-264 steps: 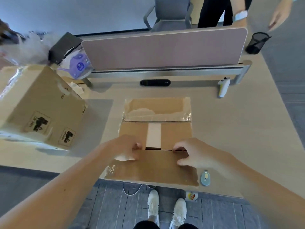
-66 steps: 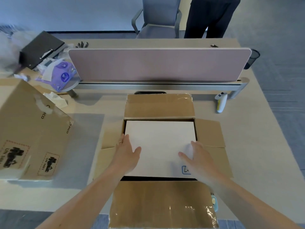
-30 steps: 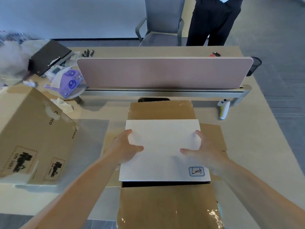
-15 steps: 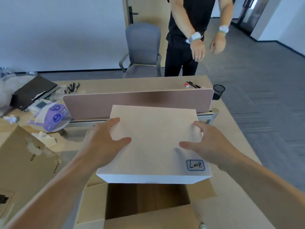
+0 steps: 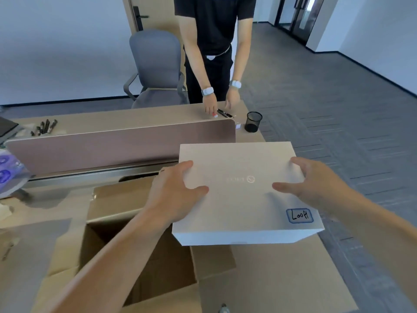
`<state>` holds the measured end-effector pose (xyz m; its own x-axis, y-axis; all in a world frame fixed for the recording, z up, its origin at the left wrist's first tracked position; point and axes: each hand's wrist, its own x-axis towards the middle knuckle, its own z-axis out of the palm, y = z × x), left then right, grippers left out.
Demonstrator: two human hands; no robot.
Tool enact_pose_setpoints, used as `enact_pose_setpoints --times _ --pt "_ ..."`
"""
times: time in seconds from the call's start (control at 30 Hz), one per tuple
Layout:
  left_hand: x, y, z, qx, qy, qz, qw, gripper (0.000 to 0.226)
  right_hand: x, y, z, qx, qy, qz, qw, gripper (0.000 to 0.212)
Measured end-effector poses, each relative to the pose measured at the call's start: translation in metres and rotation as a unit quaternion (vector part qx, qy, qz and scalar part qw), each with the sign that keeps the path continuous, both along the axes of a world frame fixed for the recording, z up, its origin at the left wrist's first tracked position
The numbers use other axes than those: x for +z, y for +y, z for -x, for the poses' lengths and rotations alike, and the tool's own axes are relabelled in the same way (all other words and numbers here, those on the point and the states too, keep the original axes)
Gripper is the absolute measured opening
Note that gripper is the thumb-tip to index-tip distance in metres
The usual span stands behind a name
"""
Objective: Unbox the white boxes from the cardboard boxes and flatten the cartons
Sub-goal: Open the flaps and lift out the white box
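Observation:
A flat white box (image 5: 241,195) with a blue-framed handwritten label at its near right corner hangs in the air over the right side of the desk. My left hand (image 5: 173,195) grips its left edge, thumb on top. My right hand (image 5: 313,184) grips its right edge the same way. Below and to the left stands the open cardboard carton (image 5: 144,265), its flaps spread and its inside bare.
A pink desk divider (image 5: 117,145) runs across behind the carton. Beyond it a person in black (image 5: 214,41) touches pens on the far desk, beside a grey chair (image 5: 155,68). A black mesh cup (image 5: 253,122) stands at the far right corner. The desk's right edge (image 5: 334,263) meets grey floor.
My hands have lifted the white box out of the carton and carried it to the right. The view has tilted up and turned right. The person opposite now reaches down to the far desk.

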<state>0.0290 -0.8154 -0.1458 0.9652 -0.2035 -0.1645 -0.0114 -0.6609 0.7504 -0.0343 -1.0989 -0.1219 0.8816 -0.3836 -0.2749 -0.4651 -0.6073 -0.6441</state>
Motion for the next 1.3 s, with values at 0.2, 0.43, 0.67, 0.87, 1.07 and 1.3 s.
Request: enact_pose_setpoints --times 0.2,0.43,0.67,0.87,1.07,1.3 --pt "-0.032 -0.106 0.014 0.015 0.016 -0.027 0.999 0.079 -0.027 -0.101 0.011 0.004 0.015 -0.011 1.000 0.097" --pt "-0.077 -0.184 0.027 0.037 0.087 -0.039 0.995 0.073 -0.073 -0.173 0.012 -0.001 0.056 -0.038 0.998 0.097" --pt "-0.134 -0.200 0.017 0.048 0.149 -0.066 0.985 0.076 -0.133 -0.189 -0.008 0.016 0.104 -0.031 0.994 0.105" --pt "-0.181 -0.205 0.007 0.046 0.177 -0.071 0.981 0.079 -0.190 -0.192 -0.020 0.027 0.126 -0.048 0.990 0.108" --pt "-0.188 -0.199 0.027 -0.132 0.174 -0.183 0.959 0.125 -0.212 -0.204 0.003 0.180 0.148 -0.021 0.972 0.138" --pt "-0.196 -0.208 0.011 -0.220 0.068 -0.309 0.923 0.141 -0.230 -0.202 -0.005 0.285 0.144 0.142 0.937 0.133"
